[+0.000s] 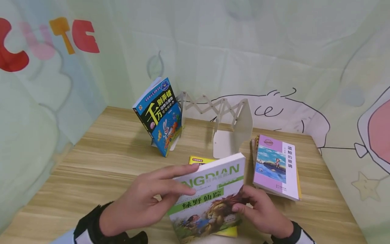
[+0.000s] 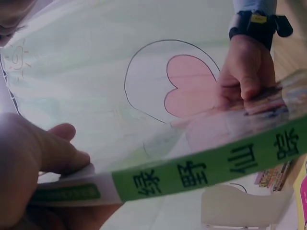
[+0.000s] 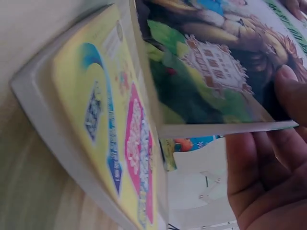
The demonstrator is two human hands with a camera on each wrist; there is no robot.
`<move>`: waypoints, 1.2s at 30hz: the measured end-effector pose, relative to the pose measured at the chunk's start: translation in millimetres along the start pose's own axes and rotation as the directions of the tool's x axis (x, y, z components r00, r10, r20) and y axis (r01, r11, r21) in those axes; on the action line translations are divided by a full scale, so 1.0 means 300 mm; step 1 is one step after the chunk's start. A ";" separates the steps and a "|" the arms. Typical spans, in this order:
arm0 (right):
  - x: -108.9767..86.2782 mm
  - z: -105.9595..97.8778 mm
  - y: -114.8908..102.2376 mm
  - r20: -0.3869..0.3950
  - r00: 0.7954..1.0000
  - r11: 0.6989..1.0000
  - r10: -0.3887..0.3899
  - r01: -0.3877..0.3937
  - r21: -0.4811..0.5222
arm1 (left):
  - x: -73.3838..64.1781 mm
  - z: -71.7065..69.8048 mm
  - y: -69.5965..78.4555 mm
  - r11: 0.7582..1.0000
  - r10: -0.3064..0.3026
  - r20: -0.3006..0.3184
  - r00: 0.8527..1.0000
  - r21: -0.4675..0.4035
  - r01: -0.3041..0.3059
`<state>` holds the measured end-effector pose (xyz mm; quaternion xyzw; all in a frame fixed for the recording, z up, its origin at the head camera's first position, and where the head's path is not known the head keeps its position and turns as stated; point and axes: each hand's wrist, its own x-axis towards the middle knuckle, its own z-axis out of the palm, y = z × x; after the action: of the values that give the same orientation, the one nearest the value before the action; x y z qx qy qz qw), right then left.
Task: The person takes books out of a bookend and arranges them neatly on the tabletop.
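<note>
A green-and-white book (image 1: 202,200) with a lion on its cover is held tilted over the table between both hands. My left hand (image 1: 146,198) grips it at the upper left; in the left wrist view the thumb lies on one side of the green spine (image 2: 206,172) and fingers on the other. At the right edge my right hand (image 1: 266,211) pinches the book, thumb on the cover and fingers behind. Below it lies a yellow book (image 3: 105,124), mostly hidden by the held one in the head view.
Behind stands a white expandable metal book rack (image 1: 226,144). A blue children's book (image 1: 161,118) leans upright at the rack's left end. To the right, a stack of books (image 1: 275,167) with a purple-edged cover on top lies on the wooden table (image 1: 100,159). A printed curtain hangs behind.
</note>
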<state>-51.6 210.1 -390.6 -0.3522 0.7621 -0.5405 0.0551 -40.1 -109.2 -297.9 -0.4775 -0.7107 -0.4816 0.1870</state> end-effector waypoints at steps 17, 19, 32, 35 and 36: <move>-0.034 -0.001 0.046 -0.063 0.992 0.983 0.109 -0.098 0.157 | -0.003 0.021 -0.160 0.878 -0.410 -0.075 0.909 0.238 0.416; -0.033 0.007 0.055 -0.074 0.986 0.976 0.149 -0.134 0.172 | -0.011 0.025 -0.190 0.859 -0.431 -0.087 0.898 0.266 0.438; -0.032 0.041 0.128 -0.050 0.860 0.818 0.507 -0.463 0.340 | -0.041 0.027 -0.238 0.818 -0.484 -0.082 0.871 0.310 0.484; -0.035 0.047 0.147 -0.038 0.831 0.787 0.555 -0.510 0.348 | -0.047 0.030 -0.242 0.812 -0.499 -0.074 0.863 0.308 0.496; -0.035 0.049 0.152 -0.037 0.823 0.781 0.567 -0.523 0.342 | -0.049 0.031 -0.243 0.811 -0.500 -0.072 0.863 0.310 0.496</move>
<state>-58.8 212.6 -439.1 -0.0648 0.7363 -0.6393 0.2122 -94.0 -114.2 -349.8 -0.2416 -0.8799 -0.3898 0.1243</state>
